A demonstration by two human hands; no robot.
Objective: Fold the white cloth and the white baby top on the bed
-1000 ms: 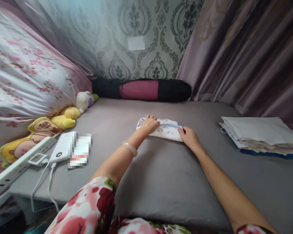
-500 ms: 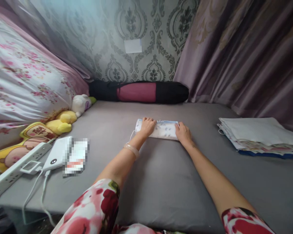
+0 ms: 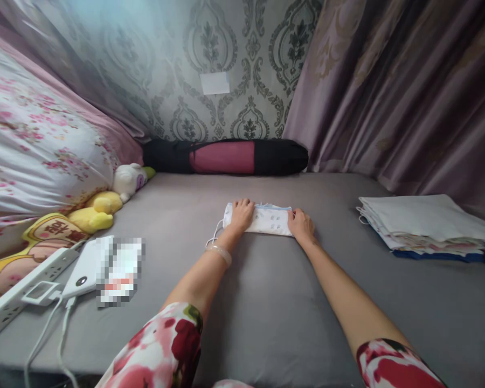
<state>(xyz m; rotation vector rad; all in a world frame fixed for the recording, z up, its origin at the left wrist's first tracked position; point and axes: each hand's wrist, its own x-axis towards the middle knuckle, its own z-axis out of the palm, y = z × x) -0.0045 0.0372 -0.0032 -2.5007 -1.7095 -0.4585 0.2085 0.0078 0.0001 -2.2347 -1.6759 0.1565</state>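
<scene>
A folded white cloth (image 3: pixel 264 221) with small grey prints and a pale blue far edge lies flat on the grey sheet. White cords hang from its left end. My left hand (image 3: pixel 242 214) is laid across its left part, with the fingers bent over the far edge and closed on the cloth. At the other end, my right hand (image 3: pixel 302 225) grips the right edge, thumb on top and fingers curled round the side. Its fingertips are partly hidden.
A stack of folded white cloths (image 3: pixel 424 221) lies to the right. On the left are a power strip (image 3: pixel 8 318), a white power bank (image 3: pixel 87 269) with cables, and several plush toys (image 3: pixel 97 210). A long black and pink bag (image 3: pixel 222 157) lies along the wall.
The camera view has shifted slightly. Both hands stay on the cloth; my left hand's fingers reach a little further over its far edge.
</scene>
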